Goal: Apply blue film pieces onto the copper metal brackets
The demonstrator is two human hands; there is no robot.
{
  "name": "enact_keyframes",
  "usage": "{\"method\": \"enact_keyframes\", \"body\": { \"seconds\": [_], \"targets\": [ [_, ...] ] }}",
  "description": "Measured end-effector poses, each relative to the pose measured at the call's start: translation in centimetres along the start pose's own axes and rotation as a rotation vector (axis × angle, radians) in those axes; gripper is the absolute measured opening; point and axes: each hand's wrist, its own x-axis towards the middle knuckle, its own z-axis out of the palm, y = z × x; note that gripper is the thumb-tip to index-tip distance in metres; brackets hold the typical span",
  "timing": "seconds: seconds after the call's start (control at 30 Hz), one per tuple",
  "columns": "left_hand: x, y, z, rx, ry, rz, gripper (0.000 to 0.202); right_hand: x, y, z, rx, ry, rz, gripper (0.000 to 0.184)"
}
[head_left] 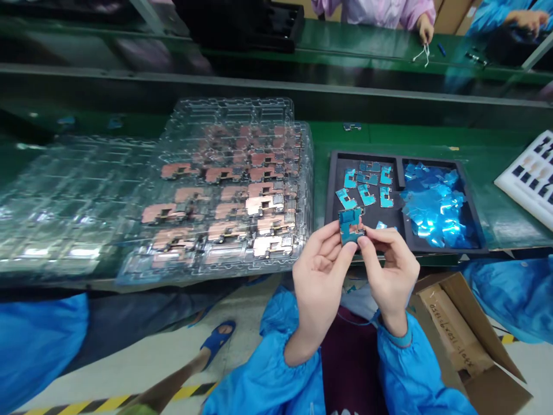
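Between my two hands is a small blue-green circuit board (351, 226), raised above the near edge of a black tray. My left hand (322, 265) pinches its left and lower edge between thumb and fingers. My right hand (386, 259) has thumb and forefinger closed on the board's lower right corner. Just beyond, several similar boards (366, 195) lie in the left compartment of the black tray (332, 184). A heap of shiny blue film pieces (434, 204) fills much of its right compartment.
To the left, stacked clear plastic trays (228, 109) hold several copper-coloured boards (261, 173). More clear trays (64, 196) stand farther left. A white tray (531, 173) with black parts is at right. An open cardboard box (470, 346) stands below the bench. Co-workers' hands (425, 29) are across the bench.
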Motion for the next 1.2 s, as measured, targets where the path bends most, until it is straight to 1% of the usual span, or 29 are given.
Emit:
{"method": "enact_keyframes", "body": {
  "seconds": [0.07, 0.23, 0.33, 0.4, 0.57, 0.67, 0.8, 0.83, 0.9, 0.93, 0.97, 1.03, 1.07, 1.13, 1.2],
  "targets": [
    [-0.2, 0.2, 0.1, 0.024, 0.011, 0.016, 0.039, -0.1, 0.0, 0.3, 0.007, 0.032, -0.016, 0.008],
    [-0.4, 0.5, -0.5, 0.164, 0.033, 0.134, 0.038, -0.4, -0.1, 0.4, 0.042, -0.041, 0.044, 0.008],
    [-0.7, 0.6, -0.7, 0.253, 0.026, 0.184, 0.033, -0.6, -0.1, 0.6, 0.076, -0.019, 0.060, 0.003],
    [-0.8, 0.6, -0.8, 0.279, 0.028, 0.199, 0.031, -0.7, -0.1, 0.8, 0.084, -0.007, 0.053, 0.005],
    [-0.6, 0.7, -1.1, 0.297, 0.061, 0.229, 0.031, -0.9, 0.0, 1.0, 0.031, -0.056, 0.031, 0.010],
    [-0.5, 0.8, -1.3, 0.305, 0.062, 0.218, 0.030, -0.9, 0.2, 0.9, 0.016, -0.049, -0.006, 0.006],
    [-0.4, 0.7, -1.8, 0.286, 0.043, 0.210, 0.031, -0.1, -0.2, 0.1, -0.112, -0.127, -0.092, 0.012],
    [-0.3, 0.6, -2.0, 0.291, 0.034, 0.206, 0.031, 0.3, -0.5, -0.1, -0.153, -0.122, -0.123, 0.019],
    [-0.3, 0.5, -2.3, 0.320, -0.002, 0.191, 0.032, 1.2, -1.0, -0.5, -0.217, -0.089, -0.187, 0.041],
    [-0.3, 0.4, -2.4, 0.338, -0.028, 0.179, 0.033, 1.6, -1.2, -0.7, -0.234, -0.091, -0.219, 0.048],
    [-0.3, 0.4, -2.5, 0.352, -0.057, 0.158, 0.034, 2.0, -1.3, -0.8, -0.243, -0.111, -0.251, 0.050],
    [-0.3, 0.4, -2.7, 0.350, -0.107, 0.100, 0.034, 2.5, -1.5, -0.9, -0.253, -0.163, -0.318, 0.041],
    [-0.2, 0.5, -2.7, 0.333, -0.127, 0.064, 0.033, 2.6, -1.5, -0.9, -0.259, -0.169, -0.352, 0.037],
    [-0.1, 0.9, -2.9, 0.261, -0.168, -0.023, 0.032, 2.7, -1.2, -0.8, -0.285, -0.131, -0.410, 0.035],
    [0.0, 1.2, -3.0, 0.153, -0.236, -0.125, 0.035, 2.6, -0.9, -0.7, -0.308, -0.078, -0.452, 0.034]
  ]
}}
